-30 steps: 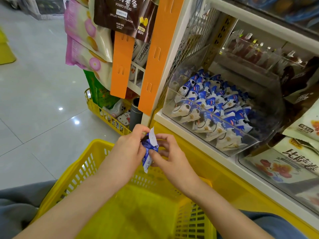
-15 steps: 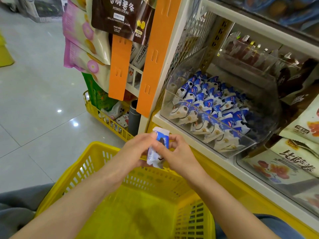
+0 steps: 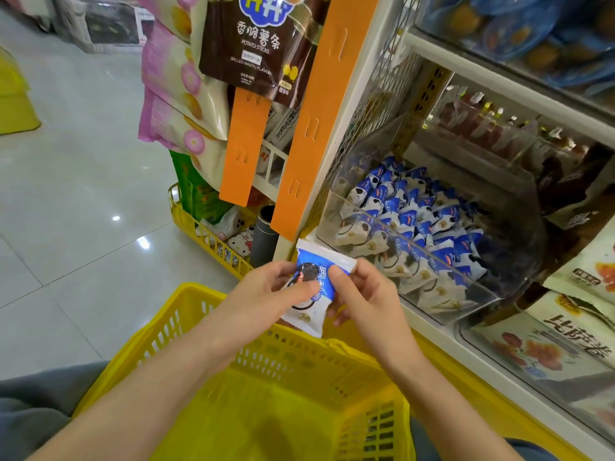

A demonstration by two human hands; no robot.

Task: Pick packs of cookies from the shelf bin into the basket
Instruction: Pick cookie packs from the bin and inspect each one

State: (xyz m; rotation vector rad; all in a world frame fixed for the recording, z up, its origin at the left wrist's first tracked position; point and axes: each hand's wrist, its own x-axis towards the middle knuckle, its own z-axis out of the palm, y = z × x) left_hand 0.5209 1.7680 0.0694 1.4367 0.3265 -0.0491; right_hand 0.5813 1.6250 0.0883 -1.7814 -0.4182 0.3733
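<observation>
A blue and white cookie pack [image 3: 316, 281] is held flat, face up, above the far rim of the yellow basket [image 3: 186, 331]. My left hand [image 3: 266, 294] pinches its left edge and my right hand [image 3: 366, 294] pinches its right edge. To the right, a clear shelf bin [image 3: 466, 281] holds several more of the same packs [image 3: 409, 224]. The basket's inside shows only its yellow floor.
Orange hanging strips [image 3: 309, 121] with snack bags [image 3: 246, 41] hang left of the shelf. A low yellow wire rack [image 3: 203, 234] of goods stands on the tiled floor [image 3: 66, 181]. Another clear bin with pale packs [image 3: 545, 347] sits at the lower right.
The pack has been turned from edge-on to flat and face up between both hands. Both hands stayed above the basket's far rim.
</observation>
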